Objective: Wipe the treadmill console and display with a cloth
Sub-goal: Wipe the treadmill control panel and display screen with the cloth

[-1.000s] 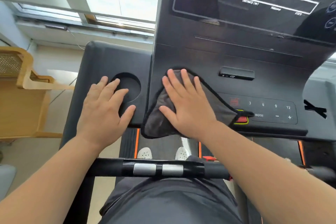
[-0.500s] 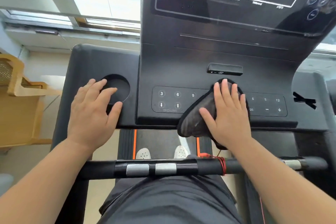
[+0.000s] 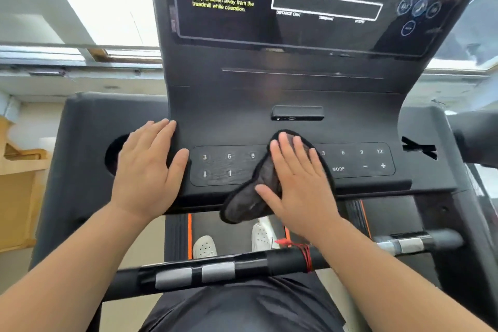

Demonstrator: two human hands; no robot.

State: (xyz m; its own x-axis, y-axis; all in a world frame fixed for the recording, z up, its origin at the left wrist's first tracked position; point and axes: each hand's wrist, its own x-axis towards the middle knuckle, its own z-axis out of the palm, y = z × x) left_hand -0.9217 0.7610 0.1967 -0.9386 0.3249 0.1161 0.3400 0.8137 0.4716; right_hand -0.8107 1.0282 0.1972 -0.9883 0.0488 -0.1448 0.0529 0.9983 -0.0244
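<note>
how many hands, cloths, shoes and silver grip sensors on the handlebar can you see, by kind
hands: 2, left hand and right hand
cloths: 1, dark cloth under the right hand
white shoes: 2
silver grip sensors: 4
total: 9

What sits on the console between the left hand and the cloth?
In the head view, the left button panel (3, 6, 9, two arrows) lies between the left hand and the cloth.

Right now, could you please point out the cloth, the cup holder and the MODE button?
cloth [image 3: 250,202]: head view, its lower hanging fold.
cup holder [image 3: 114,155]: head view, its dark recess.
MODE button [image 3: 338,169]: head view, its printed label.
</note>
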